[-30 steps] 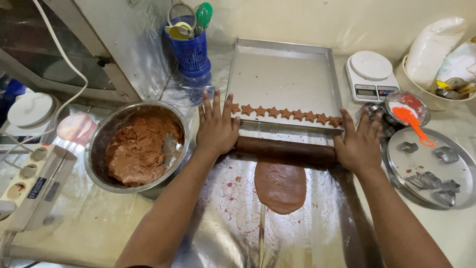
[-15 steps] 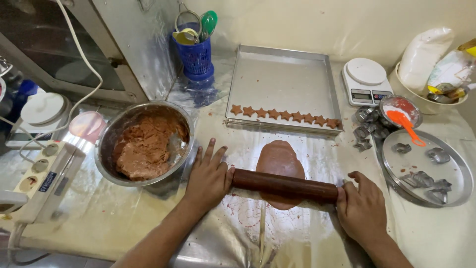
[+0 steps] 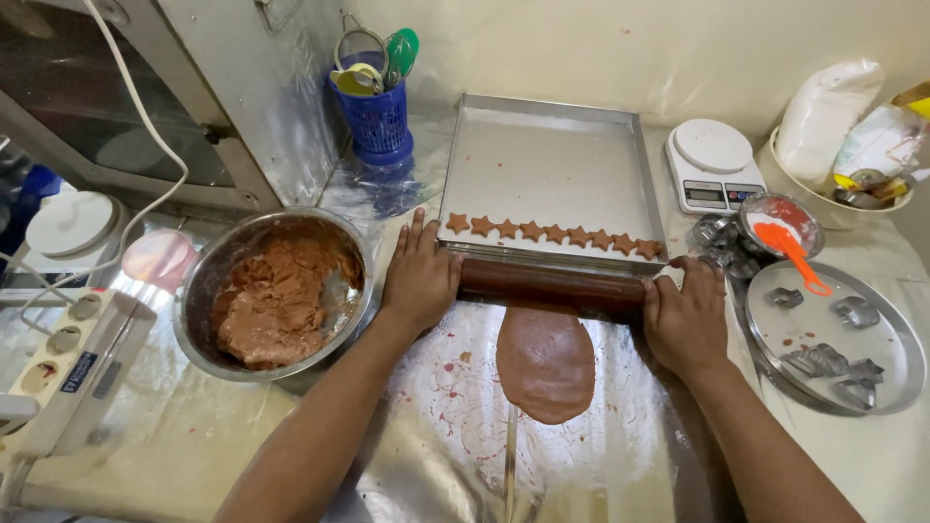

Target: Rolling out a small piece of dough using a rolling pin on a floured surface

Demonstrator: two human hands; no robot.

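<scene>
Brown dough [image 3: 545, 361] lies rolled flat beneath a rolling pin [image 3: 552, 287] under open palms, left hand [image 3: 419, 278] and right hand [image 3: 685, 320], one row of star cookies [image 3: 554, 234] on the baking tray [image 3: 542, 160], more dough in the steel bowl [image 3: 274, 295].

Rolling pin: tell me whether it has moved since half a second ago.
Yes. The rolling pin has rolled away from the person, off the dough sheet, up against the baking tray.

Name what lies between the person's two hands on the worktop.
The head view shows a dark brown rolling pin spanning from the left hand to the right hand, resting across the far end of the flattened brown dough.
</scene>
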